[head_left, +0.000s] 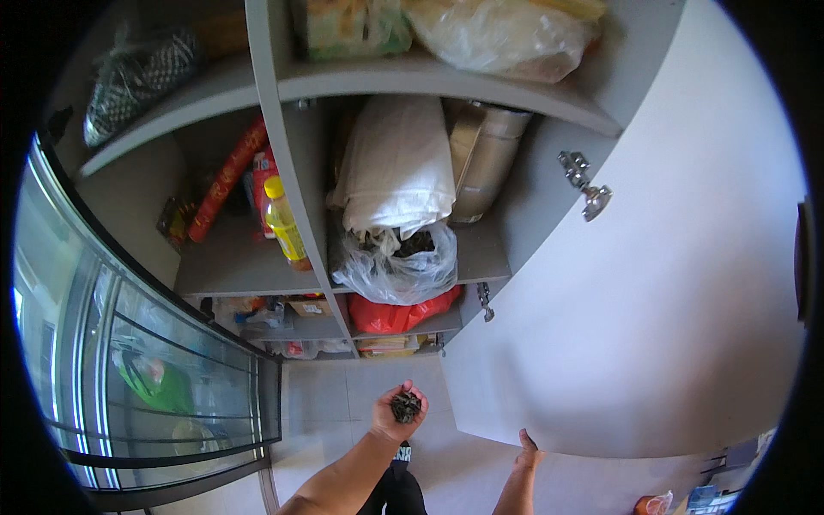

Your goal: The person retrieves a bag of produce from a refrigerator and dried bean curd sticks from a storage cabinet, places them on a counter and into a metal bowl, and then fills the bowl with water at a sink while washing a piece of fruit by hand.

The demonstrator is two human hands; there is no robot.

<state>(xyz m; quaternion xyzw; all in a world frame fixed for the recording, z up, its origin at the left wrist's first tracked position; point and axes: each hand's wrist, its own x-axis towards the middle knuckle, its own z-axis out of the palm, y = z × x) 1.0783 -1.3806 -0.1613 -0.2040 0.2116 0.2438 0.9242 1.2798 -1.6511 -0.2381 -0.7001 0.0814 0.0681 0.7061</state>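
Observation:
My left hand (388,418) is cupped palm up above the floor, with its fingers curled round a small heap of dark, dried-looking pieces (406,408). What kind they are is too small to tell. Lower right, my right hand (529,450) is at the edge of the white cabinet door (635,318). Its thumb shows against the door and the other fingers are mostly hidden. The door stands swung open. Inside the cabinet, an untied clear plastic bag (399,273) with similar dark stuff showing in its mouth sits at the front of the middle shelf.
Behind the clear bag is a white cloth sack (399,163), beside a metallic canister (493,163). A red bag (403,313) lies one shelf below. Left of the divider, a yellow-capped bottle (286,225) stands near a red tube (227,178). A glass-paned door (172,369) borders the left.

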